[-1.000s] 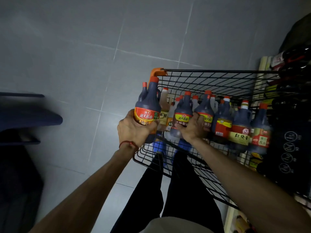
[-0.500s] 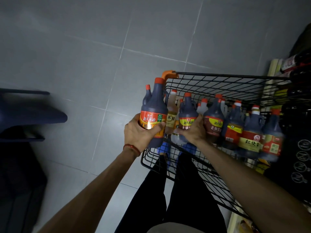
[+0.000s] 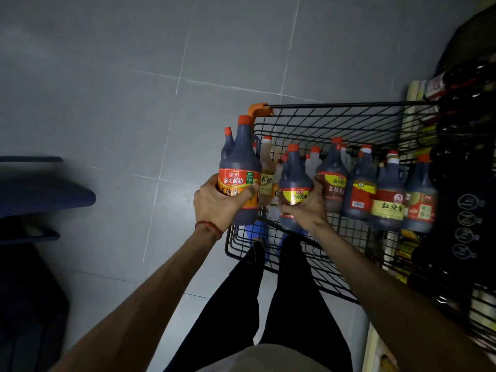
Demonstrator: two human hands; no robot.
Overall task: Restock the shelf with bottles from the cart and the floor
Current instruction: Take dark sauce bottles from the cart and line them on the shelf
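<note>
Your left hand (image 3: 214, 205) grasps the dark brown plastic bottle with the red cap and orange label (image 3: 240, 167) around its belly, with the thumb lying across the label. This bottle is raised at the left wall of the black wire cart (image 3: 335, 104), close to the orange plastic corner piece (image 3: 256, 108). A second red cap shows just behind it. The view is too dim to tell if you carry that bottle too.

Your right hand (image 3: 306, 208) is curled round another dark bottle with a yellow label (image 3: 294, 178), which is inside the cart among its neighbours.

The bottles look full, and each is held by one hand on a wide, smooth body. I judge that a slip is the main danger, because the grey tiled floor (image 3: 107, 103) is directly below the left bottle.

The right bottle touches the pale vinegar bottle (image 3: 267, 167) and a dark bottle with a red-brown label (image 3: 332, 183). If you pull it sideways, it may tip them. Lift it straight up, and keep its base above the wire rim.

The dark shelf (image 3: 461, 108) on the right is crowded and poorly lit, and the cart stands against it. The open room is on the left and ahead, over bare floor. The blurred dark blue object (image 3: 40, 194) is well apart.
</note>
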